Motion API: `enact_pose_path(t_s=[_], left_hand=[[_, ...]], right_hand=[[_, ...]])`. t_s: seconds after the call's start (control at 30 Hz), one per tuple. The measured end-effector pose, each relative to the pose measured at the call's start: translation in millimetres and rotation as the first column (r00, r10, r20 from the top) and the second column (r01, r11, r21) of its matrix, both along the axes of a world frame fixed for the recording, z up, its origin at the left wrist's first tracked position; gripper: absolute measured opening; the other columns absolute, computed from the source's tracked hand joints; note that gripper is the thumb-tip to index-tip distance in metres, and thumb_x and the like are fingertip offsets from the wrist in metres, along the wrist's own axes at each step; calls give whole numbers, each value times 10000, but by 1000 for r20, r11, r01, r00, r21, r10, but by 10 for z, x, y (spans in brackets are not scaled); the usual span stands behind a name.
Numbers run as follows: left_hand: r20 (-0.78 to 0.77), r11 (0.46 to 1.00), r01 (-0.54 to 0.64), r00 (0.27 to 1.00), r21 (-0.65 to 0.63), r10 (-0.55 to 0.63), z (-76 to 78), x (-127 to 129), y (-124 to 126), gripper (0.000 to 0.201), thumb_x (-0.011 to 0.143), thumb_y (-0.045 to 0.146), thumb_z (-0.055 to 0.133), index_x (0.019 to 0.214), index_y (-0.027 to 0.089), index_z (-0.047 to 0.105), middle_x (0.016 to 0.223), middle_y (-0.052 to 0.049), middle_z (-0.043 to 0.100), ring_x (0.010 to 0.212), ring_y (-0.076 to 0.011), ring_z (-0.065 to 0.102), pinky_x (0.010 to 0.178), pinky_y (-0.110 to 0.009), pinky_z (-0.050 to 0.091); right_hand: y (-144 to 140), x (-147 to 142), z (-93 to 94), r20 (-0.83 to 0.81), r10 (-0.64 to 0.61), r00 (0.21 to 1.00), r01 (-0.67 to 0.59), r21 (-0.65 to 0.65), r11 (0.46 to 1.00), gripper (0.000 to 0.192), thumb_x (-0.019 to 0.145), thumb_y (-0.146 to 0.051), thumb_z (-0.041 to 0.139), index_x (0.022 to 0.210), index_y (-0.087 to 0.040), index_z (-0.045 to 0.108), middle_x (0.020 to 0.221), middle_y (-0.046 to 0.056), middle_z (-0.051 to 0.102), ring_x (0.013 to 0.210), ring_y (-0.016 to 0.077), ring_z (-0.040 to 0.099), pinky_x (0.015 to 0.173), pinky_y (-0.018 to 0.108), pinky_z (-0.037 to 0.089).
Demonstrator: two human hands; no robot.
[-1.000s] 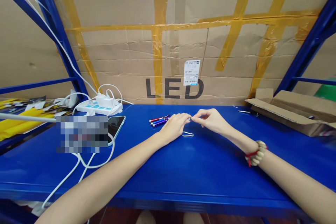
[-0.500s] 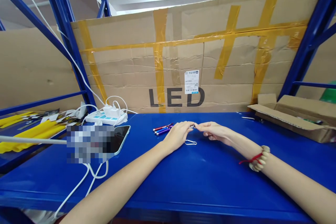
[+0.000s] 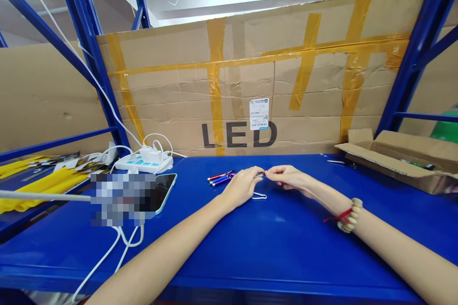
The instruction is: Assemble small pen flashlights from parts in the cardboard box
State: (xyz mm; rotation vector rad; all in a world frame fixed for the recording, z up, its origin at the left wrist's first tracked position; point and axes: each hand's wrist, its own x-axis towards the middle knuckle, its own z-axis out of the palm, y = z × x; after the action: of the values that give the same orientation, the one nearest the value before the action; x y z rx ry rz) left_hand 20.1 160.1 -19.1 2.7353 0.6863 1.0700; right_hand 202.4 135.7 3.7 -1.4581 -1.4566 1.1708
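Note:
My left hand (image 3: 241, 187) is closed, palm down, around a small shiny metal piece (image 3: 260, 175) that pokes out at its fingertips; most of it is hidden, so its kind is unclear. From the right, my right hand (image 3: 288, 177) pinches at the piece's other end with thumb and forefinger, the other fingers curled in. Just beneath my left fingers, a pale wire loop (image 3: 260, 196) lies on the blue tabletop (image 3: 272, 248). Behind my left hand are slim metallic tubes, a red one (image 3: 218, 176) and a blue-purple one (image 3: 220, 180), partly covered by that hand.
A white power strip (image 3: 143, 164) with plugs and cables stands back left, near a phone (image 3: 166, 190) beside a blurred patch. Yellow packets (image 3: 53, 182) lie far left. An open cardboard box (image 3: 397, 171) sits at right. A large cardboard panel (image 3: 171, 105) closes off the back.
The camera view has shifted slightly. Both hands stay together at the metal piece, and the right fingertips have moved only a little.

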Motion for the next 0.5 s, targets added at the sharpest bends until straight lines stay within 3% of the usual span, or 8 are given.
enact_pose_path(t_s=[0.2,0.5], left_hand=[[-3,998,11,1000,67,-10,-16,-9,16,206,892,139,404,1071,135,506,1060,-89,611,978,-193,570,859,-308,445],[-80,997,4,997,78,2,21,-31,-9,254,899,139,385,1116,139,517,909,-72,611,829,-177,571,757,-292,458]], right_hand=[[-47,-29,41,86,-16,996,14,19,1000,410,525,-466,748,744,-145,619,540,-32,436,521,48,349,446,165,235],[-35,-41,38,116,-26,993,21,43,999,471,466,-512,758,678,-140,559,507,-43,437,478,33,330,428,159,232]])
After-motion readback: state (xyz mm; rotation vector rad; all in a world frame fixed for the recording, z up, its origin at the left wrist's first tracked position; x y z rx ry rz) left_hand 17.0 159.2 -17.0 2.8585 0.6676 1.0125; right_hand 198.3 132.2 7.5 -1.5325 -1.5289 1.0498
